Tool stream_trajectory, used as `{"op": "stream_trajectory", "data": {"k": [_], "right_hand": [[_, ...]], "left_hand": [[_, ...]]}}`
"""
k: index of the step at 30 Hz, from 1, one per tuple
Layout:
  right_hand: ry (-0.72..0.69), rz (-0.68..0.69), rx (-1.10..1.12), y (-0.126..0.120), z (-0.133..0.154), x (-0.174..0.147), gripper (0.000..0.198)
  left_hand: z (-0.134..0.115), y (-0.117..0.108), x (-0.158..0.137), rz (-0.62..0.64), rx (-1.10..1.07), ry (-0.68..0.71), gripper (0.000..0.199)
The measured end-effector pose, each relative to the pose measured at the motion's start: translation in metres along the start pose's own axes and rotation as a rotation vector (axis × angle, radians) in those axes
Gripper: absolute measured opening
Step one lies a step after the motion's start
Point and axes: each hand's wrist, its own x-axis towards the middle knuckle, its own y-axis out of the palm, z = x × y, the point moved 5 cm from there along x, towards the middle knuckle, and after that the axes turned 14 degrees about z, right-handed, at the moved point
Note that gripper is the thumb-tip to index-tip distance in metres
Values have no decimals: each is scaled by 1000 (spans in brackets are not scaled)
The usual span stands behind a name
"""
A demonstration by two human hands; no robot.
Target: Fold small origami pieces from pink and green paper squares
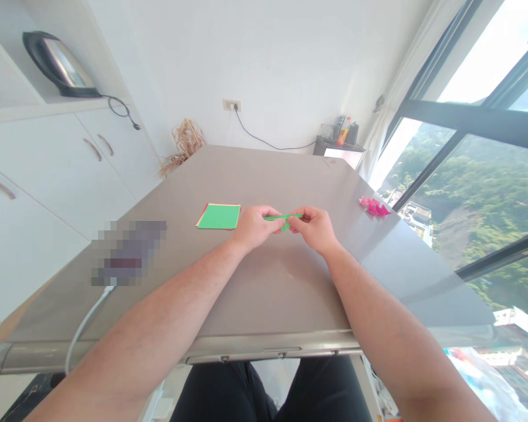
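Observation:
Between both hands is a small piece of folded green paper (286,225), seen nearly edge-on above the table. My left hand (258,227) pinches its left end, and my right hand (315,228) grips the right end with thumb and fingers. The fingertips almost meet at its middle and cover part of the folds. Just left of my left hand lies a stack of square coloured paper (220,217), a green sheet on top and red and pale edges showing beneath. Pink folded paper pieces (375,206) sit at the table's right side, apart from my right hand.
The grey-brown table (264,176) reaches toward the white wall. At its left rests a blurred-out device (132,252) with a white cable (85,328) running over the front edge. A window (466,176) borders the right side; a kettle (64,64) stands on the left cabinet.

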Motion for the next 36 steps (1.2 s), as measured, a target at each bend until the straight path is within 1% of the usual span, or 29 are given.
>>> {"op": "stream_trajectory", "data": {"k": [3, 7, 11, 17, 21, 29, 36], "right_hand": [[-7, -1, 19, 0, -1, 1, 14], [-5, -10, 2, 2, -1, 1, 13], [4, 1, 29, 4, -1, 0, 13], [-5, 16, 151, 4, -1, 0, 24], [13, 21, 158, 1, -5, 0, 27], [31, 54, 138, 1, -2, -1, 23], [53, 77, 129, 1, -1, -1, 20]], "left_hand": [[0, 0, 0, -2, 16, 5, 22], [0, 1, 1, -4, -22, 32, 25], [1, 1, 2, -10, 13, 40, 21], [0, -2, 1, -61, 72, 40, 23], [-1, -3, 1, -43, 67, 40, 23], [-1, -2, 1, 21, -4, 38, 27], [-2, -2, 0, 12, 27, 13, 24]]}}
